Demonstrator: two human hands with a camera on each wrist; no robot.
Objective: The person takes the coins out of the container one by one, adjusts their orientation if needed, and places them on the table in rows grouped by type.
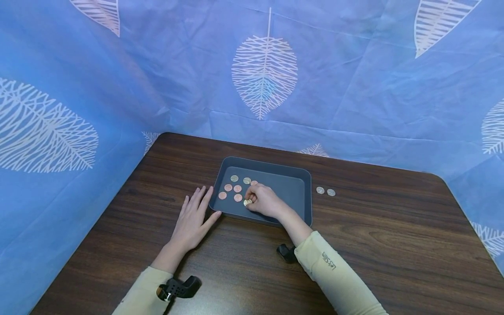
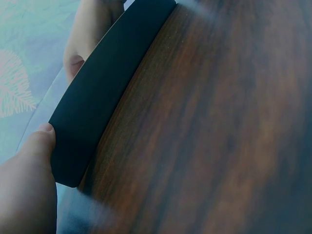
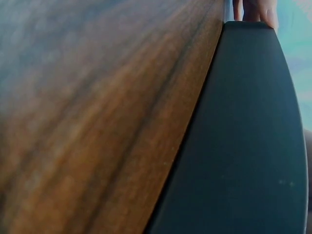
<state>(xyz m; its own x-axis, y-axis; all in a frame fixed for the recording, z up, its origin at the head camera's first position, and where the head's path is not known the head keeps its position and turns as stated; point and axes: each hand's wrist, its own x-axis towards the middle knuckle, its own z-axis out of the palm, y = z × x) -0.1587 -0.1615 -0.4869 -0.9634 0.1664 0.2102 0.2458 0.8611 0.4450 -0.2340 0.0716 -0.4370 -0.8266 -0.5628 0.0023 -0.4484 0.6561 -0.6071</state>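
Note:
A dark grey tray (image 1: 289,186) lies on the table with several coins at its left side. Copper coins (image 1: 237,188) are grouped there, with a pale silvery coin (image 1: 234,178) and a gold-coloured coin (image 1: 246,180) behind them. My right hand (image 1: 265,201) reaches over the tray's front wall (image 3: 234,126), its thumb and curled fingers pinching another gold-coloured coin (image 1: 247,203) low over the tray floor. At the tray's left front corner, my left hand (image 1: 193,221) lies with fingers spread and straight. Its thumb (image 2: 41,141) touches the tray's rim in the left wrist view.
Two silvery coins (image 1: 325,191) lie on the wooden table (image 1: 393,232) just right of the tray. Blue cloth (image 1: 338,87) with white leaf prints hangs behind and beside the table. A black band with a camera (image 1: 179,288) sits on the left wrist.

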